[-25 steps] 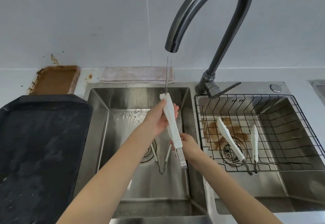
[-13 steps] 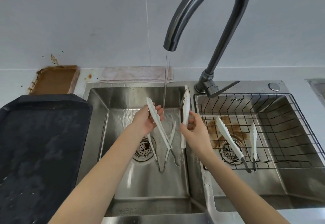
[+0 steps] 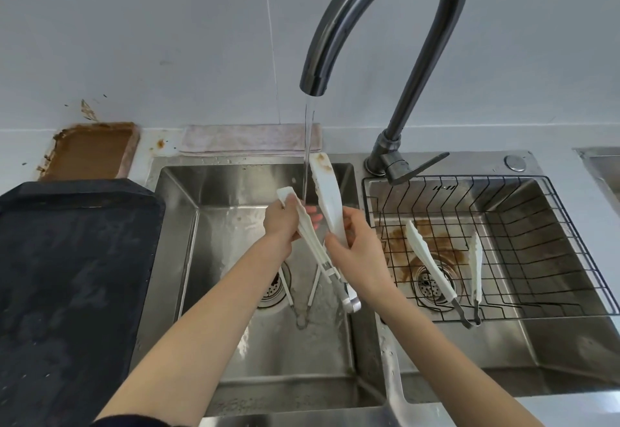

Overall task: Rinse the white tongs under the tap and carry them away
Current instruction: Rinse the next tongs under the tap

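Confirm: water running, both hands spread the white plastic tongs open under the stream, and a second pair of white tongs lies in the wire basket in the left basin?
Wrong on one point: the head view shows the black wire basket, with the second pair of white tongs, in the right basin. The rest stands: water runs, and the left hand and right hand spread the white plastic tongs open.

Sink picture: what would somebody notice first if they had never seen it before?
First, the big curved tap pouring water over the middle, where the left hand and right hand spread open white tongs above the left basin. Next, the second white tongs lying in the wire basket on the right.
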